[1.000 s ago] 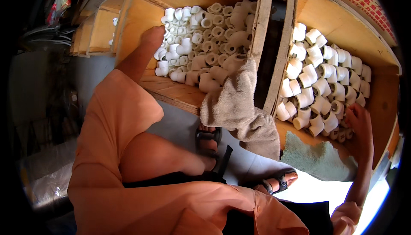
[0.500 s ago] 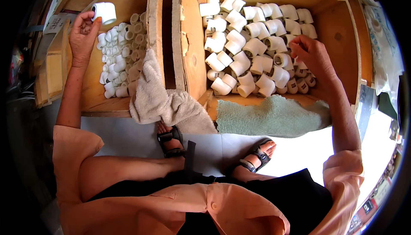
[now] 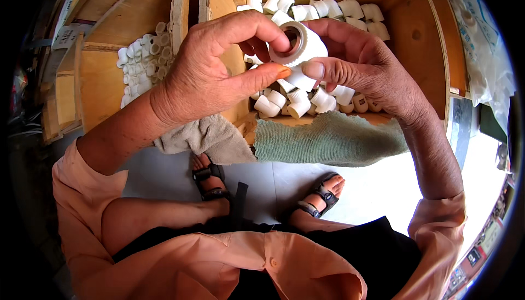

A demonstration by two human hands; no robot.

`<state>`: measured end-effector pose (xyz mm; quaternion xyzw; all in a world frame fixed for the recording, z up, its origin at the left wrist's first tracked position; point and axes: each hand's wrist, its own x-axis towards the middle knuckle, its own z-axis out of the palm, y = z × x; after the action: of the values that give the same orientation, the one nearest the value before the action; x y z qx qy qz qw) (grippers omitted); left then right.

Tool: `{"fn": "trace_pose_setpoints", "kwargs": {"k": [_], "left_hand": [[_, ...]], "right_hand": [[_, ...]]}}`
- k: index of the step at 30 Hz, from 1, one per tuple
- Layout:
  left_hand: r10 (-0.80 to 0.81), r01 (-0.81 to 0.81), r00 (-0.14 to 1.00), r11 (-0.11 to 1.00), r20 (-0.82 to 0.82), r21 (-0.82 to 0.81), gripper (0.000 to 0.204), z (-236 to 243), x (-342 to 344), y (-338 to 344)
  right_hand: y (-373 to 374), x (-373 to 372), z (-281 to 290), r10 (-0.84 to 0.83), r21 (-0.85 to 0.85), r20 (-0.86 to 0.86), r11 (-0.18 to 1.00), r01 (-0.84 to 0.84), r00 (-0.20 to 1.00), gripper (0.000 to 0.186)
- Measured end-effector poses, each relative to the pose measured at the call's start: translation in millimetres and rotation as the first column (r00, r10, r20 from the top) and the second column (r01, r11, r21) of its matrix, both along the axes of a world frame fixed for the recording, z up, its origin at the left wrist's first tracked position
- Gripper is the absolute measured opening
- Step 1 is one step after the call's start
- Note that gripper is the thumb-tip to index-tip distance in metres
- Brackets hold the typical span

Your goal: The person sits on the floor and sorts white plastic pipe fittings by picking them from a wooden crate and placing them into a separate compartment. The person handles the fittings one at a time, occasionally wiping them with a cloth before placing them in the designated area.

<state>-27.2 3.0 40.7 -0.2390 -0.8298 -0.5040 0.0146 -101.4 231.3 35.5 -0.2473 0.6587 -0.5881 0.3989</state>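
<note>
Between both hands, raised over the right-hand wooden box, is a white plastic pipe elbow [image 3: 311,47] with a ribbed collar round its open end. My left hand [image 3: 219,62] grips it from the left, a fingertip in the opening and the thumb below the collar. From the other side my right hand [image 3: 363,65] holds the same fitting, its thumb on the lower part; some of its fingers are hidden behind the fitting. Beneath the hands, many white pipe elbows [image 3: 270,103] lie heaped in the box, partly covered from sight by the hands.
The right wooden box [image 3: 421,43] stands beside a left wooden box [image 3: 101,76] holding smaller white fittings [image 3: 143,59]. A beige towel [image 3: 210,138] and a green cloth [image 3: 328,141] drape over the front edges. Clear plastic bags [image 3: 481,48] hang at the right.
My left hand has brought the elbow from above the left box to the middle. My right hand has left the heap and now grips the fitting too.
</note>
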Motion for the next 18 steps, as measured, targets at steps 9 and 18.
{"fn": "trace_pose_setpoints", "kwargs": {"k": [9, 18], "left_hand": [[-0.002, 0.037, 0.986, 0.976, 0.164, -0.213, 0.061, -21.8, 20.3, 12.3], [-0.086, 0.138, 0.987, 0.878, 0.132, -0.457, 0.055, -33.9, 37.3, 0.3]], "right_hand": [[52.9, -36.3, -23.3, 0.136, 0.406, -0.189, 0.913, -0.049, 0.973, 0.052], [95.6, -26.8, -50.6, 0.466, 0.907, -0.249, 0.419, 0.037, 0.849, 0.035]]}}
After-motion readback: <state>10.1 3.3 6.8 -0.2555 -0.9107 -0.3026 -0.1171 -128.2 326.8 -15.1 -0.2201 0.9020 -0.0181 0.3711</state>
